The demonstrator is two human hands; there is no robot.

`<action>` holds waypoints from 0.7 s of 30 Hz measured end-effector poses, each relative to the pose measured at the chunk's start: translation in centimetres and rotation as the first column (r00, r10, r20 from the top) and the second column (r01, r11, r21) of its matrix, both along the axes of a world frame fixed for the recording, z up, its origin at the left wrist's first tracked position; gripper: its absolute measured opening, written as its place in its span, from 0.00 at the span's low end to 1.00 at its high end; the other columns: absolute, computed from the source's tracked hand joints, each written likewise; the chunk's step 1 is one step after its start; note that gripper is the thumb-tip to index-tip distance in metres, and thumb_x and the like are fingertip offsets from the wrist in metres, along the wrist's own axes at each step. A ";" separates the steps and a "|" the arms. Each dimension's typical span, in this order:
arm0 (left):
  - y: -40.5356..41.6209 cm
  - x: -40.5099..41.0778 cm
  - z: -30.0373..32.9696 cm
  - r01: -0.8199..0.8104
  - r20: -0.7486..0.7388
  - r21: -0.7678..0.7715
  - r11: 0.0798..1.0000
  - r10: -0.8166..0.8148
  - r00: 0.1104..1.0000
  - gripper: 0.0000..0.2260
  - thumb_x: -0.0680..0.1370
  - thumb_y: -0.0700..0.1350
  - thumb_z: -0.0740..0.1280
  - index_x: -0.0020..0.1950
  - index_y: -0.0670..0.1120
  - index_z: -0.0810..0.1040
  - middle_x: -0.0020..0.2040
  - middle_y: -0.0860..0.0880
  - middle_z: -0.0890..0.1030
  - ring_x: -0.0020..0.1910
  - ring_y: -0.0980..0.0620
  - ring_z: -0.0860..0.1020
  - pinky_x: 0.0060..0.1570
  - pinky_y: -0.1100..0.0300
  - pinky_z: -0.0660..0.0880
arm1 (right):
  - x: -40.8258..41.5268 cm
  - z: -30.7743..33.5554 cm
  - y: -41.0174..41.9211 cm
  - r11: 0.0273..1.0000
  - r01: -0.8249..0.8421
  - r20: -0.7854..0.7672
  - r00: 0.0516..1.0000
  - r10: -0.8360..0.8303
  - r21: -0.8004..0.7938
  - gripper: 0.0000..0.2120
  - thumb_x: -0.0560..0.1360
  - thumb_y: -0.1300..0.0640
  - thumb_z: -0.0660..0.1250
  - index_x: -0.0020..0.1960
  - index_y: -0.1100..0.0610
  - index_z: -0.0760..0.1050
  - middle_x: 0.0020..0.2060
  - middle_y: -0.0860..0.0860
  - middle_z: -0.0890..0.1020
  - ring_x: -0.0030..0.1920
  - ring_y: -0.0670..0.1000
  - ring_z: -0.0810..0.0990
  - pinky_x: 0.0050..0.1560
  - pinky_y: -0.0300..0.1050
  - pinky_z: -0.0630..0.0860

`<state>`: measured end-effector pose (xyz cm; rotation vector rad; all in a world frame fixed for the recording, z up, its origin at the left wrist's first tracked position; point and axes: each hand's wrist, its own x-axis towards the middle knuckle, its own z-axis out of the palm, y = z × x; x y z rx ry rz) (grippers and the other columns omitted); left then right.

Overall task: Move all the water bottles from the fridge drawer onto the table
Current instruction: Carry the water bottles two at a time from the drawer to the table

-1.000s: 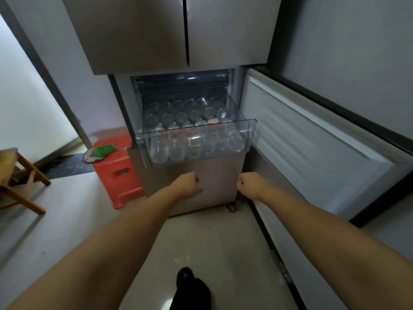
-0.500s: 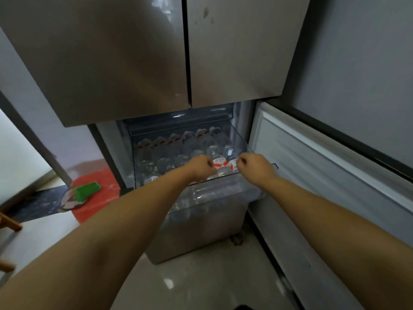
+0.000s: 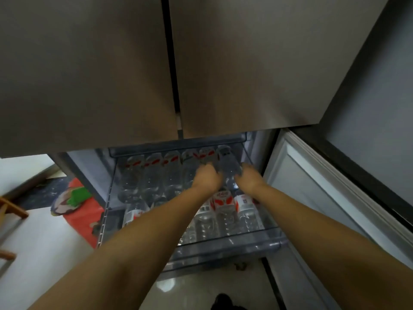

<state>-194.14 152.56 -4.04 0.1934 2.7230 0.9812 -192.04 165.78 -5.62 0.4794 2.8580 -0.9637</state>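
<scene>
Both hands, left (image 3: pixel 206 179) and right (image 3: pixel 248 179), curl onto bottles (image 3: pixel 225 162) at the drawer's (image 3: pixel 223 249) 1 o'clock corner; full ones probably feel heavy and slick, so grab round the ribbed middle.

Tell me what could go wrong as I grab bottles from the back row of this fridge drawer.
The bottles are packed tightly in the drawer, so pulling one may tip its neighbours. Both hands reach in together, and wet plastic might slip. The closed upper doors hang right above your view, so standing up quickly could bump your head.
</scene>
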 end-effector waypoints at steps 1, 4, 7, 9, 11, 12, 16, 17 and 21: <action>0.8 -1.2 0.1 -0.011 -0.038 -0.018 1.000 0.010 0.999 0.10 0.79 0.42 0.59 0.47 0.38 0.76 0.44 0.39 0.77 0.42 0.42 0.77 0.39 0.55 0.71 | -1.6 -0.3 0.3 1.000 -0.002 0.018 1.000 0.002 0.010 0.14 0.80 0.58 0.57 0.60 0.65 0.73 0.56 0.62 0.78 0.53 0.61 0.78 0.48 0.46 0.74; 2.2 -4.0 -0.7 0.018 -0.025 -0.169 0.986 -0.022 0.999 0.13 0.81 0.44 0.57 0.55 0.38 0.77 0.54 0.37 0.79 0.49 0.41 0.77 0.47 0.53 0.72 | -4.9 -1.4 0.5 0.998 -0.052 0.153 0.987 0.047 0.031 0.14 0.81 0.57 0.55 0.55 0.64 0.75 0.52 0.62 0.81 0.51 0.61 0.80 0.49 0.47 0.76; 3.4 -5.3 -2.3 0.093 0.082 -0.354 0.931 -0.068 0.994 0.20 0.82 0.47 0.56 0.71 0.39 0.67 0.68 0.38 0.71 0.65 0.40 0.71 0.65 0.50 0.68 | -6.3 -3.2 0.5 0.993 -0.115 0.256 0.960 0.115 -0.014 0.13 0.81 0.55 0.55 0.57 0.60 0.74 0.55 0.61 0.79 0.53 0.59 0.79 0.51 0.46 0.74; 4.3 -6.0 -3.4 0.117 0.129 -0.458 0.881 -0.065 0.990 0.25 0.81 0.50 0.55 0.75 0.39 0.57 0.73 0.36 0.63 0.70 0.38 0.64 0.70 0.48 0.61 | -7.0 -4.4 0.5 0.994 -0.057 0.226 0.971 0.076 -0.091 0.12 0.81 0.56 0.56 0.59 0.59 0.73 0.55 0.60 0.78 0.54 0.58 0.78 0.55 0.47 0.73; 5.0 -6.4 -4.1 0.061 0.140 -0.480 0.875 0.008 0.990 0.29 0.81 0.53 0.54 0.77 0.40 0.50 0.74 0.36 0.58 0.72 0.37 0.59 0.70 0.48 0.58 | -7.2 -5.0 0.5 0.985 0.055 0.201 0.979 -0.021 -0.163 0.07 0.81 0.56 0.57 0.49 0.58 0.72 0.49 0.58 0.77 0.48 0.55 0.76 0.53 0.47 0.73; 5.3 -6.5 -4.3 0.031 0.135 -0.467 0.884 0.037 0.990 0.30 0.80 0.54 0.54 0.77 0.41 0.50 0.74 0.36 0.57 0.72 0.37 0.59 0.70 0.48 0.58 | -7.3 -5.2 0.6 0.978 0.102 0.196 0.978 -0.065 -0.181 0.08 0.80 0.55 0.58 0.46 0.58 0.71 0.46 0.56 0.75 0.45 0.53 0.75 0.51 0.48 0.73; 5.3 -7.7 -4.1 -0.116 0.168 -0.340 0.933 0.182 0.969 0.32 0.78 0.53 0.61 0.76 0.41 0.52 0.72 0.39 0.64 0.68 0.39 0.66 0.67 0.50 0.66 | -6.6 -4.7 0.9 0.963 0.088 0.199 0.979 -0.037 -0.256 0.14 0.76 0.50 0.65 0.58 0.56 0.73 0.46 0.54 0.77 0.45 0.54 0.77 0.46 0.46 0.74; 5.1 -8.3 -3.6 -0.137 0.186 -0.309 0.941 0.201 0.962 0.31 0.78 0.52 0.63 0.76 0.42 0.54 0.71 0.39 0.67 0.67 0.40 0.69 0.66 0.49 0.68 | -6.4 -4.1 1.0 0.955 0.091 0.215 0.976 -0.030 -0.282 0.15 0.75 0.50 0.67 0.59 0.56 0.73 0.47 0.54 0.78 0.45 0.54 0.77 0.46 0.46 0.74; 4.3 -8.7 -2.5 0.012 0.283 -0.301 0.954 0.077 0.956 0.25 0.76 0.49 0.66 0.71 0.43 0.65 0.64 0.41 0.75 0.60 0.43 0.76 0.62 0.50 0.74 | -5.1 -3.1 1.1 0.954 0.120 0.282 0.959 -0.040 -0.274 0.14 0.75 0.50 0.68 0.56 0.57 0.72 0.49 0.54 0.80 0.46 0.54 0.78 0.48 0.46 0.76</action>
